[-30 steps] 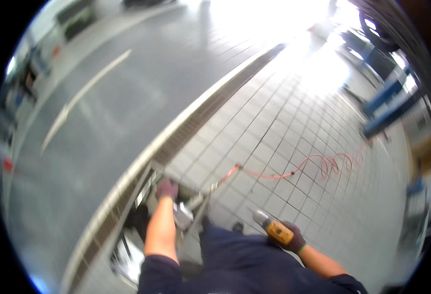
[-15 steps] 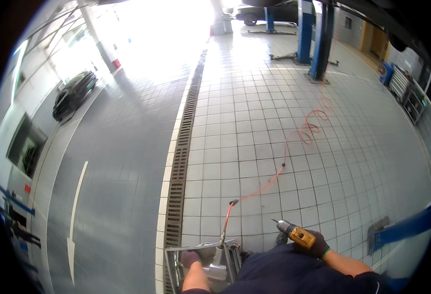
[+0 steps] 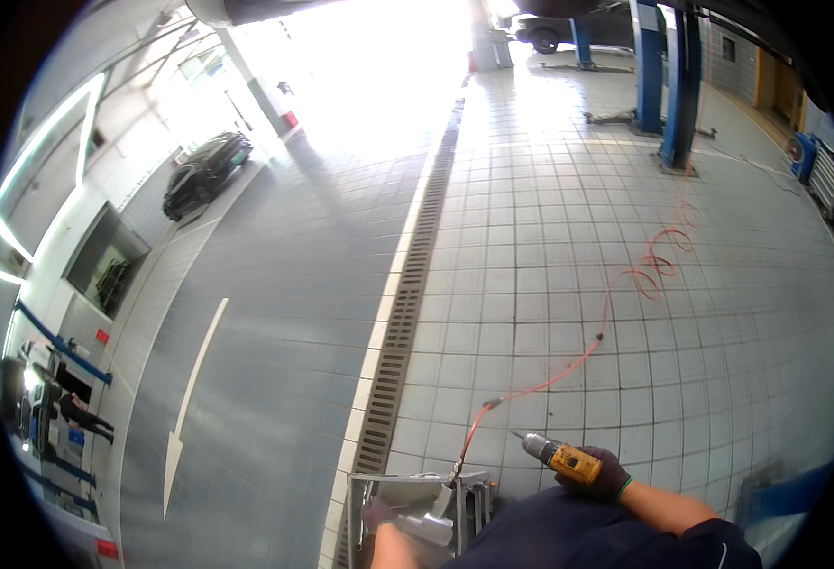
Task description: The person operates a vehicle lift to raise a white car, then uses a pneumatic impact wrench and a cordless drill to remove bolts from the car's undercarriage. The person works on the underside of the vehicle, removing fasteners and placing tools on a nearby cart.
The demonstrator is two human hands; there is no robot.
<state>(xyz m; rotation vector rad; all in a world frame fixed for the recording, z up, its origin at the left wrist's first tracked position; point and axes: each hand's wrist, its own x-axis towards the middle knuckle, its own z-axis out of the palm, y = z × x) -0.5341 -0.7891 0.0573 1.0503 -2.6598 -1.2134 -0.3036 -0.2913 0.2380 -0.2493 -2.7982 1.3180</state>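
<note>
In my gloved right hand point(image 3: 610, 474) is a yellow and black cordless drill point(image 3: 573, 463), held around its body with a pointed bit facing left and away from me. My gloved left hand point(image 3: 377, 515) is down inside a grey metal tray point(image 3: 352, 486) at the lower middle, near its left wall. Its fingers are too small and blurred to read. Beside it in the tray lies a silver air tool point(image 3: 426, 527), joined to a red air hose point(image 3: 469, 438). Silvery metal pieces point(image 3: 368, 493) lie by the left hand.
The hose runs in coils point(image 3: 659, 270) across the tiled floor toward blue lift posts point(image 3: 680, 104). A slotted drain grate point(image 3: 407, 303) passes left of the tray. A blue lift arm point(image 3: 791, 495) stands at right. A person point(image 3: 83, 415) and cars are farther left.
The whole scene has shifted right in the view as my head turned left. My left hand has moved slightly within the tray; the drill stays in my right hand.
</note>
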